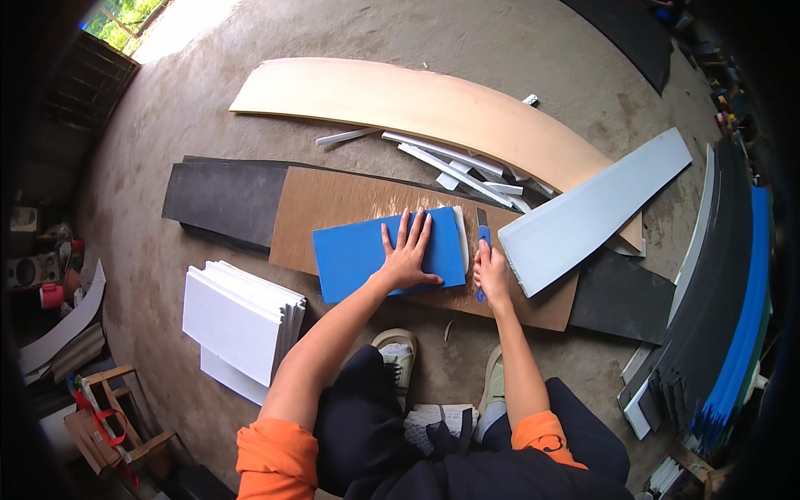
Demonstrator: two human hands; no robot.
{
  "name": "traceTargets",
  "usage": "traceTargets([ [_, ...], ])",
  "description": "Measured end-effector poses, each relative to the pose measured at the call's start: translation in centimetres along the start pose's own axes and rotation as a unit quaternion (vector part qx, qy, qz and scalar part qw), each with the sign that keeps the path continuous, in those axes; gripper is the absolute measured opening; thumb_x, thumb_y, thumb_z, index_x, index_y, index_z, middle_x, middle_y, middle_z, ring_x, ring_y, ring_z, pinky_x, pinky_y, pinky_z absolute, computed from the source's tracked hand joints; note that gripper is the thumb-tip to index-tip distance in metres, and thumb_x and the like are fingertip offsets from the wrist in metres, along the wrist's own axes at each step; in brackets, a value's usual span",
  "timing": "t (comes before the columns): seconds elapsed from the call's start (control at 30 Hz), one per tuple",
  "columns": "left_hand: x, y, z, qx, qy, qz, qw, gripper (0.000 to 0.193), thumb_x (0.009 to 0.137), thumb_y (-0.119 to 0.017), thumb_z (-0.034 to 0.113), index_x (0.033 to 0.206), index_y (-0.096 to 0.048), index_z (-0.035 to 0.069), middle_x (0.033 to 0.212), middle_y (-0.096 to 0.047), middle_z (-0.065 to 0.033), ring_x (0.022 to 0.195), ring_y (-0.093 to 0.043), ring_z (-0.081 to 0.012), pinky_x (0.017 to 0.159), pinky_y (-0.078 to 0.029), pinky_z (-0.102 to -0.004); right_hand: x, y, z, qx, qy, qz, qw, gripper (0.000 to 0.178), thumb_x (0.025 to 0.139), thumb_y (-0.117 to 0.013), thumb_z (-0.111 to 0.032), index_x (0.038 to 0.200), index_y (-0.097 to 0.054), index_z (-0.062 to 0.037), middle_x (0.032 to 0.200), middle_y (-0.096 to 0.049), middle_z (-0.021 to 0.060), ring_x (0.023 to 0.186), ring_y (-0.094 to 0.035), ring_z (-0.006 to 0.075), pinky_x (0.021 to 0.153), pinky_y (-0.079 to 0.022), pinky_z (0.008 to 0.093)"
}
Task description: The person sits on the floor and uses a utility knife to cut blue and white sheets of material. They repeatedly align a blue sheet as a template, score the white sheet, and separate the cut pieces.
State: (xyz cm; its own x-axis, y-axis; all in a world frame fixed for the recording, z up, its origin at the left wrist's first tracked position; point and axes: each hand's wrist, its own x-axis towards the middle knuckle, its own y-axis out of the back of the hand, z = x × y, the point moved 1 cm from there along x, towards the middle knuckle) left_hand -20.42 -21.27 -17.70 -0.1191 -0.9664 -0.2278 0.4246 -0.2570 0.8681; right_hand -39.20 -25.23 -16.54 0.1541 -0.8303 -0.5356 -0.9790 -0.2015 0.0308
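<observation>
My left hand (404, 257) lies flat with fingers spread on a blue rectangular board (350, 250), pressing on its right half. A white sheet (461, 237) peeks out from under the board's right end. Just right of it, my right hand (492, 271) grips a blue-handled utility knife (483, 223), its blade pointing away from me. The knife is apart from the blue board. Both rest over a brown wooden panel (296, 208), scuffed near its far edge, which lies across dark grey boards (225, 196).
A stack of white sheets (237, 317) stands at left. A pale grey-blue sheet (600, 208) overlaps the panel's right end. Beyond lie white offcut strips (450, 167) and a long curved tan sheet (392, 96). Black and blue sheets (742, 317) line the right side.
</observation>
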Motion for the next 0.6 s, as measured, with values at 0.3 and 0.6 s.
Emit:
traceTargets([
  [0.3,0.7,0.7,-0.8,-0.061,0.007,0.092,0.994,0.104,0.052,-0.075,0.044,0.137,-0.020,0.021,0.138,-0.022,-0.0029,0.129,-0.014,-0.0262,0.098,-0.004,-0.0557,1.5,-1.4,2.5,-0.276,0.128,0.096,0.948,0.032,0.079,-0.065,-0.030,0.076,-0.047,-0.0036,0.060,-0.055,0.0058,0.048,-0.053,0.0104,0.043,-0.041,0.0239],
  [0.6,3.1,3.2,-1.6,-0.041,-0.039,0.072,0.996,0.094,0.046,-0.081,0.039,0.123,-0.038,0.006,0.117,-0.041,-0.0133,0.111,-0.040,-0.0311,0.093,-0.033,-0.0457,1.9,-0.4,2.3,-0.070,-0.022,0.044,0.996,0.020,0.083,-0.058,-0.014,0.081,-0.043,-0.0003,0.059,-0.055,0.0082,0.047,-0.055,0.0130,0.040,-0.045,0.0261],
])
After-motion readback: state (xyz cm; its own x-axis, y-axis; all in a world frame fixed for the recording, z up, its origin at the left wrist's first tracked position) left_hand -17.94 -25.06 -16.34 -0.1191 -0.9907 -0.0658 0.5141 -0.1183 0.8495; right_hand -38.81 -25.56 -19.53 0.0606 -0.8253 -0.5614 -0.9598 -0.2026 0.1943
